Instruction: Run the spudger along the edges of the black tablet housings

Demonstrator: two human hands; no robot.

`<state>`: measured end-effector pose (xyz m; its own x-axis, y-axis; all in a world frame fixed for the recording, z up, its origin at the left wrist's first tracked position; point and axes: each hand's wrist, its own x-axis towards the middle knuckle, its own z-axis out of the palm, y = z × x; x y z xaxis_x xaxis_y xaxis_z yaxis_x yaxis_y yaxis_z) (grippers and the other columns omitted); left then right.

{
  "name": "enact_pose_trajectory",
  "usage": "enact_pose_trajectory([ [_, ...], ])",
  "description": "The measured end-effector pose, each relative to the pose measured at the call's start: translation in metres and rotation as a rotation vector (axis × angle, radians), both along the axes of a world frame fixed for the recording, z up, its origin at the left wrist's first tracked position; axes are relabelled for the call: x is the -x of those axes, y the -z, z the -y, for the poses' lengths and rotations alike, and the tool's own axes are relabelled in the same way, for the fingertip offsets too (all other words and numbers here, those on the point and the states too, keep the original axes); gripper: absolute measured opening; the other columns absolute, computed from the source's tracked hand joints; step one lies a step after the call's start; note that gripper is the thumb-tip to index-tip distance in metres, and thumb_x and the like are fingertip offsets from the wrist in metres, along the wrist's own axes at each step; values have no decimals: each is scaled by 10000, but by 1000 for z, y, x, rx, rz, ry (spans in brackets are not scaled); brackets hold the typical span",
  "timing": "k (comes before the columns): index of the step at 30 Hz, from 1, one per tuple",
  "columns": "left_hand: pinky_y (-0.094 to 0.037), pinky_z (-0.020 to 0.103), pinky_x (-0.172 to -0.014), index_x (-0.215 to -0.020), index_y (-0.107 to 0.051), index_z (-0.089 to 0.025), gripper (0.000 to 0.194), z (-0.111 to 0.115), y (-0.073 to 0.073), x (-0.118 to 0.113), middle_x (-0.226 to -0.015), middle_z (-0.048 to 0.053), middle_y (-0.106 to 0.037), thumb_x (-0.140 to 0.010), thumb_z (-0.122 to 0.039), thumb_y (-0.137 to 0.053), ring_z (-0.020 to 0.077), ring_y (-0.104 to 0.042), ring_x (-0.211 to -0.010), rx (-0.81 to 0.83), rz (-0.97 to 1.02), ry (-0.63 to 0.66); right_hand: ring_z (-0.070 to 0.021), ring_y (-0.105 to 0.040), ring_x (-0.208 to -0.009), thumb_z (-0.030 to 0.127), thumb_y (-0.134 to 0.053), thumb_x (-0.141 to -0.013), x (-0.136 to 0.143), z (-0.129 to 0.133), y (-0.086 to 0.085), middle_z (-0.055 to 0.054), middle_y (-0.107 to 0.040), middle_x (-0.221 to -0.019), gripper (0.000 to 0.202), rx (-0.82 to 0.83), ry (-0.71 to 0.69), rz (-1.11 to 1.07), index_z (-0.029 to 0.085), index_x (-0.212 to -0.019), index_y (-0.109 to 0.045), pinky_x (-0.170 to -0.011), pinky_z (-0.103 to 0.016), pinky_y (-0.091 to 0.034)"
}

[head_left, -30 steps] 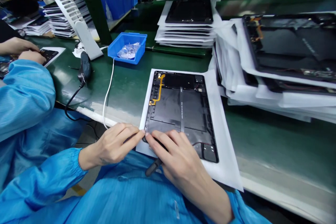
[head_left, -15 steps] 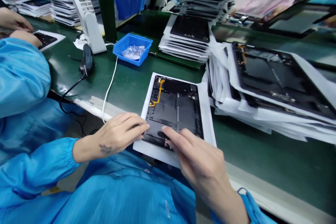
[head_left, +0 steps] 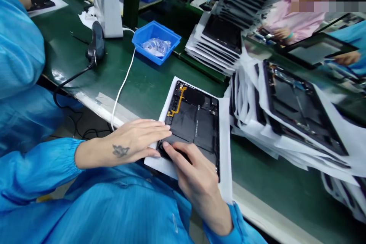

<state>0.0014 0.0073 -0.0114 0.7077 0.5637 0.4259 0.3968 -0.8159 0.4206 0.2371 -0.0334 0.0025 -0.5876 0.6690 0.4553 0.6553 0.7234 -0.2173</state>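
An opened tablet (head_left: 185, 122), its black inside facing up, lies on a white sheet (head_left: 225, 152) at the bench's front edge. An orange flex cable (head_left: 179, 103) runs along its upper left. My left hand (head_left: 134, 141) lies over the tablet's left edge with fingers stretched out flat and thumb apart. My right hand (head_left: 197, 171) reaches over the lower part, fingers bent, one fingertip at the lower left corner beside my left fingers. What sits under or between the right fingers is hidden.
A blue bin (head_left: 156, 42) with clear plastic bits stands behind. Stacked tablets on white sheets (head_left: 303, 106) rise to the right, with more behind. A black-handled corded tool (head_left: 96, 44) and a white cable (head_left: 123, 84) lie left. A co-worker's blue sleeve (head_left: 20, 49) is far left.
The view has shifted and tilted. My left fingers have flattened further over the tablet's left edge. My right hand has moved left, its fingertip now close to my left hand at the lower left corner.
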Motion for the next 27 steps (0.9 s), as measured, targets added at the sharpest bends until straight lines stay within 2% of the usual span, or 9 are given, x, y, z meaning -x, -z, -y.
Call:
enact_pose_trajectory([
  [4, -449, 416, -1171, -1398, -538, -74, 440, 1, -3, -1, -1462, 152, -570, -1049, -339, -496, 252, -529, -1385, -16, -14, -1, -176, -623, -822, -14, -523, -941, 2, -1, -4, -107, -698, -977, 312, -16, -13, 40, 105, -1202, -645, -685, -285, -510],
  [9, -444, 408, -1174, -1397, -544, -78, 435, 3, -1, -2, -1455, 142, -578, -1051, -338, -494, 242, -529, -1386, -23, -17, -17, -178, -609, -766, 23, -443, -986, 5, -5, -14, -128, -727, -968, 274, -89, -65, 167, 76, -1155, -652, -612, -296, -464],
  [13, -448, 417, -1170, -1403, -545, -109, 424, 3, 2, -2, -1450, 133, -585, -1054, -343, -487, 238, -529, -1387, -23, -14, -18, -156, -530, -652, 61, -359, -1029, 9, -11, -27, -91, -739, -891, 330, -174, -110, 309, 91, -1051, -687, -559, -308, -403],
  [18, -474, 431, -1144, -1387, -551, -77, 439, 2, 3, -2, -1438, 152, -592, -1054, -354, -482, 259, -554, -1360, -67, -11, -30, -163, -533, -661, 101, -387, -1041, 12, -16, -38, -58, -702, -799, 328, -215, -183, 436, 100, -985, -709, -558, -328, -359],
  [24, -488, 415, -1129, -1356, -572, -55, 421, 2, 0, -4, -1417, 147, -611, -1069, -332, -434, 259, -573, -1339, -90, -2, -23, -158, -532, -669, 63, -406, -1022, 15, -10, -38, -79, -715, -848, 315, -262, -161, 471, 99, -981, -715, -561, -333, -343],
  [27, -483, 411, -1133, -1355, -567, -50, 423, 1, 0, -4, -1414, 150, -613, -1070, -331, -429, 262, -573, -1337, -103, 3, -17, -160, -531, -666, 64, -405, -1020, 16, -11, -36, -65, -702, -810, 322, -240, -146, 454, 113, -957, -718, -548, -334, -340],
])
